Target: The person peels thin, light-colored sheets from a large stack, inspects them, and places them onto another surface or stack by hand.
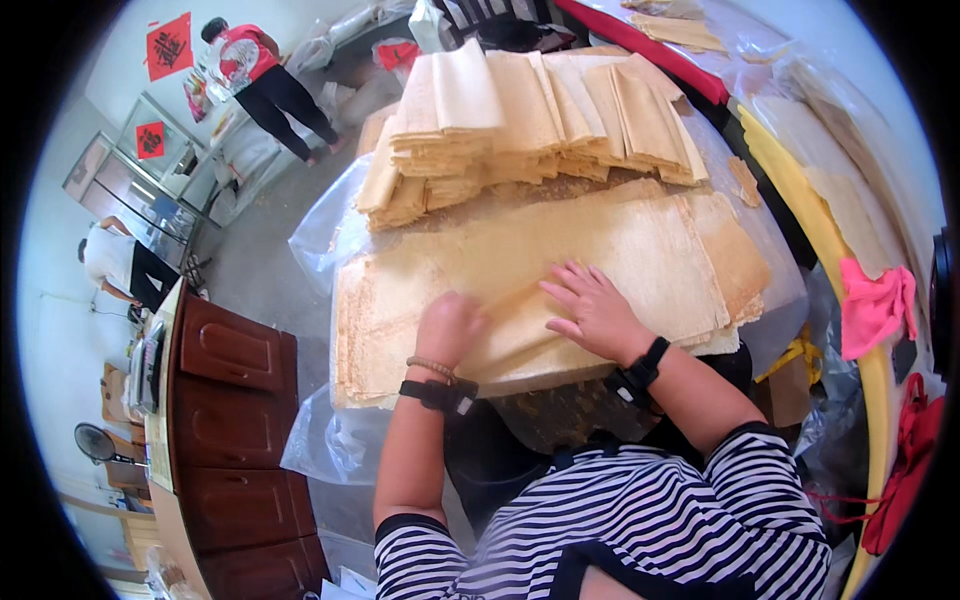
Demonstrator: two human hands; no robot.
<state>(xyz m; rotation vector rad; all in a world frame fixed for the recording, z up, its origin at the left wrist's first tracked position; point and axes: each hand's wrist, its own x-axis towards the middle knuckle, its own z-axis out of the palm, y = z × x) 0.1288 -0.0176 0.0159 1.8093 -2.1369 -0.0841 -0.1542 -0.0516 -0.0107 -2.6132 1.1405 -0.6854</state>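
Nearest to us we see the person's striped sleeves, both forearms rising from the lower edge, each wrist wearing a black band; the left wrist also carries a beaded bracelet [430, 366]. The left hand [449, 327] is curled into a loose fist, knuckles pressed on the top sheet of the flat stack of thin tan sheets [560, 255], and we cannot tell whether anything is pinched inside it. The right hand [594, 310] lies flat with fingers spread, palm down on the same sheet, just beside the left but not touching it. Between the two hands a fold or ridge runs across the top sheet (it looks lifted slightly at the near edge). The stack lies on clear plastic sheeting [325, 235] that hangs over the table's sides.

Beyond the flat stack we find piles of folded sheets [530, 115], same tan colour, ranged in a row and touching the far edge of the flat stack. To the right a pink cloth [875, 305] hangs over a yellow curved rim [800, 195]. To the left stands a brown wooden cabinet [235, 420]. Farther off, a person in a red and white top [258, 75] stands on the grey floor, and another in white [110, 262] bends near the wall
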